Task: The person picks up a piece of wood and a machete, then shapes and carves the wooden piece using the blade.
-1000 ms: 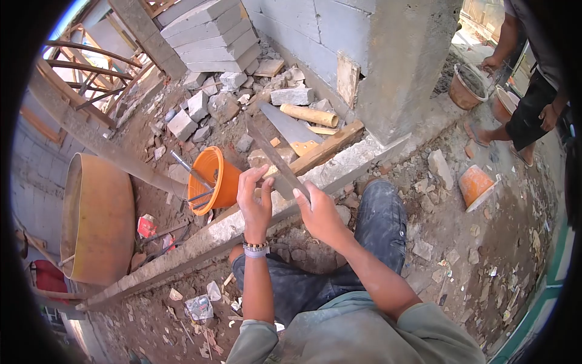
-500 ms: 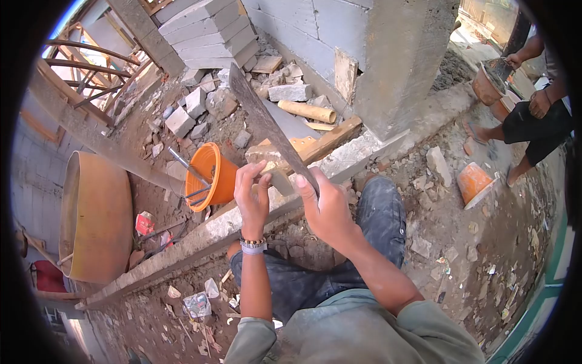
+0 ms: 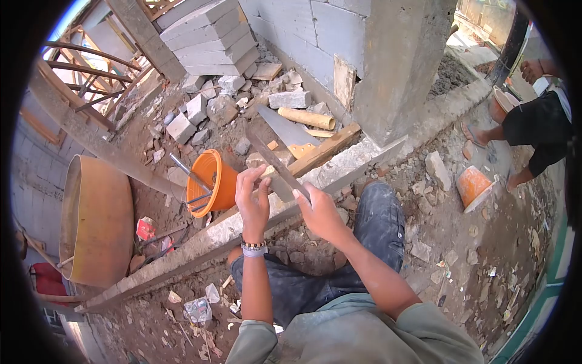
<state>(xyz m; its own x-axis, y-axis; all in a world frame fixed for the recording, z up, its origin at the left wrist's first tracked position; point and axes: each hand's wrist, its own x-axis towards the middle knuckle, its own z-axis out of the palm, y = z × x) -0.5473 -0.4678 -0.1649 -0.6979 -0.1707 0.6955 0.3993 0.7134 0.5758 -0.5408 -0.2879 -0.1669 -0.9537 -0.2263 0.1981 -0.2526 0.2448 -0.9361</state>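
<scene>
My right hand (image 3: 325,215) is wrapped round the handle end of a machete (image 3: 273,156), its long dark blade slanting up and left. My left hand (image 3: 251,203) grips a short piece of wood (image 3: 280,187), with a pale end showing near the fingertips. The blade lies across or just above the wood; whether they touch I cannot tell. Both hands are above a low concrete beam (image 3: 357,159). Just beyond the blade, a handsaw (image 3: 285,130) with an orange handle lies beside a wooden plank (image 3: 327,148).
An orange bucket (image 3: 225,182) with metal rods stands left of my hands. Rubble and a block stack (image 3: 209,36) are ahead, beside a concrete pillar (image 3: 397,73). Another person (image 3: 536,124) stands at right, near a tipped orange bucket (image 3: 473,185). A large curved tan container (image 3: 103,218) stands at left.
The machete blade has swung down from its raised position to the wood, uncovering the handsaw. My left hand stays nearly in place. The other person's hand and bucket at right have shifted.
</scene>
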